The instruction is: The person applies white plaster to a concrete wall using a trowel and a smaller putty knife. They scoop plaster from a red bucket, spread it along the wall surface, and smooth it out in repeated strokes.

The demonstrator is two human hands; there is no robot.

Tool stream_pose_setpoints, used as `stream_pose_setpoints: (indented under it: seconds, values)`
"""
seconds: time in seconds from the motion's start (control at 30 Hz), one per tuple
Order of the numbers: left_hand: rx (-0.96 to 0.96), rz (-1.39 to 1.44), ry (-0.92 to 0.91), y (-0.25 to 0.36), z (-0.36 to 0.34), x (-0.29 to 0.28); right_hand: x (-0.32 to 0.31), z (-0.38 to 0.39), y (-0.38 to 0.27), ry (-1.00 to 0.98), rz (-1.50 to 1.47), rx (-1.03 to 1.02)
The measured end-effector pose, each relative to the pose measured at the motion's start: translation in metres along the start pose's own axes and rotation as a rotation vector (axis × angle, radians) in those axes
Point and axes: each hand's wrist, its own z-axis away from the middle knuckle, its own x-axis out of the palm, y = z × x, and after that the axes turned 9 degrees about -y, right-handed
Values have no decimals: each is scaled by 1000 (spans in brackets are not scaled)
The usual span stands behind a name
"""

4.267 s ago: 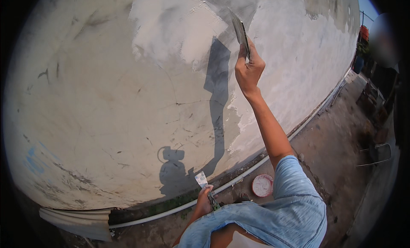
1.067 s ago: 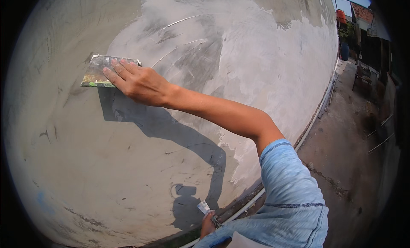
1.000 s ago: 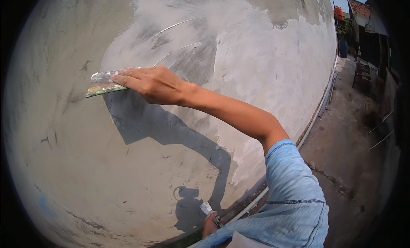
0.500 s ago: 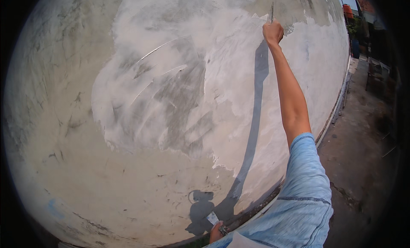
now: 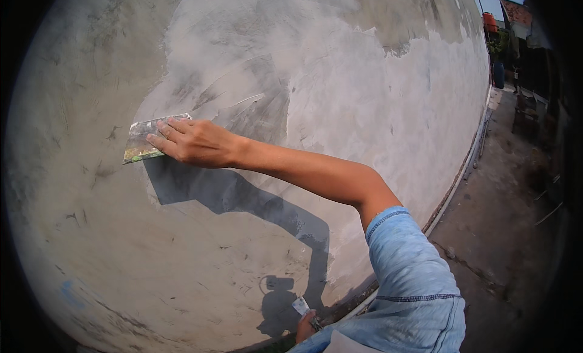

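My right hand (image 5: pixel 203 143) grips a wide, flat putty blade (image 5: pixel 138 140), fingers spread over its face and the thumb side hidden. Its metal is smeared with filler, and the blade lies against the wall at the left border of the white skim coat (image 5: pixel 358 104). Low in the view, my left hand (image 5: pixel 306 329) is closed round the handle of a small putty knife (image 5: pixel 300 305) with a pale, smeared blade. Ridges of wet filler (image 5: pixel 246 102) show beside a darker grey patch of the coat.
Bare grey-beige wall (image 5: pixel 200 262) surrounds the coat on the left and below. A pale pipe (image 5: pixel 452 192) runs along the wall's foot. To the right stretches a concrete path (image 5: pixel 480 213), with a blue barrel (image 5: pixel 498 75) and an orange tank (image 5: pixel 489 22) far off.
My right hand has swept from the upper right down to the left, bringing the putty blade flat to the wall. Some filler ridges are smoothed away. The left hand stays low.
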Motion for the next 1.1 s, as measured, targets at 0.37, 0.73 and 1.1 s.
stream_pose_setpoints:
  seconds: [0.37,0.73,1.1]
  values:
    - [84,42,97,16,14,-16,-180,137,326,165,549,1226]
    - [80,37,117,17,-2,-2,-103,22,308,153,443,825]
    - [92,30,105,3,-20,39,-132,31,263,178,143,432]
